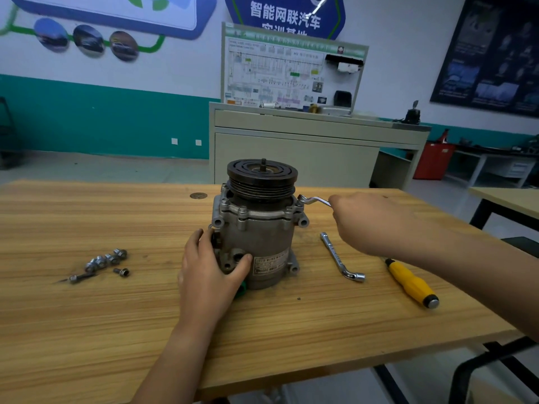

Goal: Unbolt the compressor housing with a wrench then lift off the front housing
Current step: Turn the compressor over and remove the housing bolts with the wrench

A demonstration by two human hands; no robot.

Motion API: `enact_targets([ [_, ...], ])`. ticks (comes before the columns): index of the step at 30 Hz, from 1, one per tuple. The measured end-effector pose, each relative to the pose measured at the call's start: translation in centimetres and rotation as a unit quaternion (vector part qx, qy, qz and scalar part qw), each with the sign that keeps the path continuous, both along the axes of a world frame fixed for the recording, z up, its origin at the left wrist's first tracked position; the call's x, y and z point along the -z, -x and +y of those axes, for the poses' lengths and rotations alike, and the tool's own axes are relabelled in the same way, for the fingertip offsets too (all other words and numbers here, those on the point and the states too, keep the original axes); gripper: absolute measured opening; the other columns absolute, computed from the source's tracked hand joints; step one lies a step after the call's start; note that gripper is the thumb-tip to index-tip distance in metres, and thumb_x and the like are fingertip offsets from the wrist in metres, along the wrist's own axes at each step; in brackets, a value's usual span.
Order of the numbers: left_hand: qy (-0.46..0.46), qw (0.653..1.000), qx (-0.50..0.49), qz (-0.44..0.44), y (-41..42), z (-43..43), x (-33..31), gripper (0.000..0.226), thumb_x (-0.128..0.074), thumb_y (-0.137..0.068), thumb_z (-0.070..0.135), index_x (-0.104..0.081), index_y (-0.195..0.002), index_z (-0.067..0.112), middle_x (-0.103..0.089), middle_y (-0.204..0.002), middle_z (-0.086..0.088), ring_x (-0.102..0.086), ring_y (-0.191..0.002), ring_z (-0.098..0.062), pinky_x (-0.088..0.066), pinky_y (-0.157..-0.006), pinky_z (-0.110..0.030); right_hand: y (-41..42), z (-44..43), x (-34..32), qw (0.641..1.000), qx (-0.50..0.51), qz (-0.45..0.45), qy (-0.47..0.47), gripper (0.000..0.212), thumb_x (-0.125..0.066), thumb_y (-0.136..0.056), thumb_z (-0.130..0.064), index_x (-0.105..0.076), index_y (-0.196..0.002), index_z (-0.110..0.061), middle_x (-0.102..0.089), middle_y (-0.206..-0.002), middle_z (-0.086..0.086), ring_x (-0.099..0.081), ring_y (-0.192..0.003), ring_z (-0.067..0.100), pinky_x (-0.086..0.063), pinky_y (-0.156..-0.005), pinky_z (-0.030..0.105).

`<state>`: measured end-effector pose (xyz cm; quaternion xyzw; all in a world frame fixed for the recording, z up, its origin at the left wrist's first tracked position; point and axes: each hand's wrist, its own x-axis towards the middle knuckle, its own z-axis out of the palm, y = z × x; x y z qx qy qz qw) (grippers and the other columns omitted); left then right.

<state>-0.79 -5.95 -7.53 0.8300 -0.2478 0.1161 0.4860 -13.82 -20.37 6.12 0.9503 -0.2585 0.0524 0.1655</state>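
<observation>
A grey metal compressor stands upright on the wooden table, its dark pulley on top. The front housing under the pulley shows several bolt heads around its flange. My left hand grips the compressor body low on its left side, thumb across the front. My right hand holds the handle of a silver offset wrench, whose ring end sits on a bolt at the housing's right edge.
Several loose bolts lie on the table to the left. An L-shaped socket wrench and a yellow-handled screwdriver lie to the right. A beige training bench stands behind the table; a second table is at far right.
</observation>
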Motion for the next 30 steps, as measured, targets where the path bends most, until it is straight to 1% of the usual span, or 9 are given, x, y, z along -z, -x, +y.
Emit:
enact_targets([
  [9,0.010,1.000,0.009,-0.001,-0.1,0.0,0.1,0.082,-0.070,-0.077,0.041,-0.031,-0.143,0.012,-0.029,-0.147,-0.006,-0.027,-0.136,-0.021,-0.030,-0.110,-0.046,-1.0,1.4,-1.0,0.983,-0.039,0.120,0.131,0.031,-0.042,-0.090,0.000,-0.049,-0.119,-0.007,-0.031,-0.065,0.000,-0.033,-0.053,0.014,-0.029,-0.043,0.022],
  [13,0.017,1.000,0.012,0.000,0.0,0.0,0.0,0.081,-0.069,-0.077,0.042,-0.030,-0.143,0.014,-0.032,-0.145,-0.004,-0.030,-0.134,-0.020,-0.031,-0.109,-0.044,-1.0,-0.5,-0.1,0.971,-0.038,0.118,0.206,0.042,-0.030,-0.096,-0.007,-0.025,-0.136,0.004,-0.032,-0.060,0.003,-0.033,-0.048,0.015,-0.028,-0.040,0.024],
  [15,0.025,1.000,0.013,0.002,0.1,0.0,0.0,0.080,-0.070,-0.077,0.040,-0.031,-0.142,0.014,-0.034,-0.143,-0.003,-0.032,-0.133,-0.019,-0.032,-0.108,-0.044,-1.1,-2.1,0.0,0.963,-0.048,0.121,0.236,0.039,-0.031,-0.098,-0.012,-0.026,-0.134,0.002,-0.034,-0.061,0.002,-0.035,-0.049,0.013,-0.029,-0.042,0.023],
  [18,0.034,0.999,0.013,0.004,0.2,-0.1,0.0,0.079,-0.070,-0.077,0.039,-0.031,-0.141,0.015,-0.036,-0.141,-0.002,-0.035,-0.130,-0.018,-0.034,-0.107,-0.045,-2.3,-4.7,-0.5,0.961,-0.080,0.097,0.244,0.022,-0.040,-0.095,-0.013,-0.040,-0.117,-0.009,-0.047,-0.073,0.001,-0.047,-0.062,0.014,-0.036,-0.062,0.027],
  [21,0.032,0.999,0.009,0.003,0.1,-0.1,0.0,0.079,-0.070,-0.076,0.040,-0.032,-0.141,0.015,-0.036,-0.141,-0.002,-0.035,-0.130,-0.018,-0.034,-0.107,-0.045,-4.8,-6.3,0.1,0.964,-0.119,0.033,0.234,0.028,-0.045,-0.092,-0.009,-0.042,-0.119,-0.012,-0.060,-0.108,0.006,-0.058,-0.098,0.024,-0.038,-0.093,0.036],
  [23,0.027,1.000,0.008,0.005,0.0,0.0,0.1,0.080,-0.070,-0.076,0.042,-0.031,-0.141,0.016,-0.036,-0.141,-0.001,-0.035,-0.130,-0.017,-0.034,-0.107,-0.044,-6.0,-6.8,0.9,0.972,-0.130,0.000,0.198,0.030,-0.046,-0.092,-0.007,-0.044,-0.121,-0.013,-0.059,-0.114,0.007,-0.056,-0.105,0.024,-0.038,-0.099,0.037],
  [26,0.034,0.999,0.013,0.008,0.0,-0.1,0.1,0.080,-0.070,-0.076,0.041,-0.031,-0.141,0.017,-0.035,-0.141,-0.002,-0.034,-0.130,-0.017,-0.034,-0.107,-0.044,-4.9,-7.0,1.4,0.981,-0.124,-0.126,0.076,0.025,-0.040,-0.096,-0.013,-0.046,-0.121,-0.012,-0.059,-0.104,0.006,-0.056,-0.092,0.022,-0.048,-0.078,0.034],
  [28,0.037,0.999,0.015,0.012,0.0,-0.2,0.1,0.080,-0.071,-0.076,0.040,-0.031,-0.141,0.017,-0.035,-0.140,-0.002,-0.035,-0.129,-0.018,-0.035,-0.106,-0.042,-2.7,-5.9,1.6,0.955,-0.127,-0.264,-0.038,0.025,-0.037,-0.098,-0.021,-0.050,-0.117,-0.011,-0.056,-0.079,-0.001,-0.052,-0.069,0.016,-0.039,-0.056,0.028],
  [30,0.040,0.999,0.019,0.014,0.0,-0.3,0.1,0.079,-0.071,-0.076,0.039,-0.032,-0.141,0.016,-0.036,-0.139,-0.002,-0.037,-0.127,-0.018,-0.036,-0.105,-0.040,-0.6,-4.1,1.6,0.933,-0.123,-0.318,-0.117,0.025,-0.037,-0.098,-0.025,-0.053,-0.114,-0.014,-0.049,-0.064,-0.006,-0.046,-0.055,0.010,-0.029,-0.046,0.023],
])
